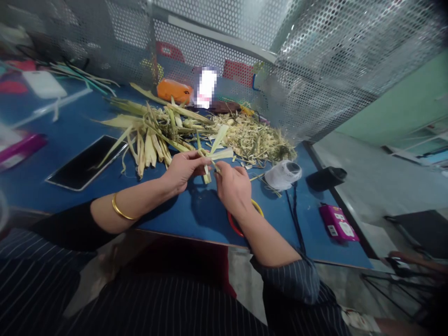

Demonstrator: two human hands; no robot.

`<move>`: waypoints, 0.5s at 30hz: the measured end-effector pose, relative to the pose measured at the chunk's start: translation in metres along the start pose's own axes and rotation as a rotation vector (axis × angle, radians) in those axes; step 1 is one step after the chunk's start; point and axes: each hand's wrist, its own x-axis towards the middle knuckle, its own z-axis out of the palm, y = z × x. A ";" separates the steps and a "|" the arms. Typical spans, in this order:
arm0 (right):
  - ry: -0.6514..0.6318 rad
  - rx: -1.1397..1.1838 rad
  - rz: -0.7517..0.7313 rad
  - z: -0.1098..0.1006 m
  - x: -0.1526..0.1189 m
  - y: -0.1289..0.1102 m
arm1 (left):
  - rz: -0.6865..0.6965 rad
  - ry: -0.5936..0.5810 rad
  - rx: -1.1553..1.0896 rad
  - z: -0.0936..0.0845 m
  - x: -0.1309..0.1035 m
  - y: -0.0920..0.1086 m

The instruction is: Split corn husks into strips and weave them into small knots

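Note:
Pale green corn husk strips are pinched between the fingers of my left hand, fanning upward and to the right, with a short end hanging below. My right hand closes its thumb and fingers on the same husk strips, close to the left fingertips. Just behind my hands lies a bunch of whole corn husks. To its right is a heap of shredded husk. Red and yellow loops, like scissor handles, show partly beneath my right wrist.
A spool of white thread stands right of my hands, with a black cylinder and a purple box beyond. A dark flat panel lies left on the blue table. An orange pouch sits by the perforated metal screen.

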 end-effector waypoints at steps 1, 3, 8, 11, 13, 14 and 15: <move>0.005 -0.033 -0.055 0.000 0.000 -0.003 | 0.025 -0.007 0.014 -0.001 0.000 -0.001; 0.003 -0.066 -0.159 -0.003 -0.001 -0.007 | 0.071 -0.030 0.057 -0.002 0.001 -0.003; -0.082 0.201 -0.254 -0.010 0.001 -0.009 | 0.054 -0.040 0.145 -0.002 0.000 -0.001; -0.111 0.362 -0.303 -0.013 0.004 -0.006 | 0.060 -0.020 0.167 -0.001 -0.002 0.004; -0.077 0.374 -0.299 -0.014 0.005 -0.004 | 0.080 -0.020 0.204 0.000 -0.004 0.007; -0.042 0.358 -0.274 -0.015 0.005 -0.003 | 0.089 -0.031 0.225 0.001 -0.005 0.007; 0.005 0.335 -0.235 -0.015 0.005 -0.002 | 0.099 -0.053 0.246 0.002 -0.006 0.006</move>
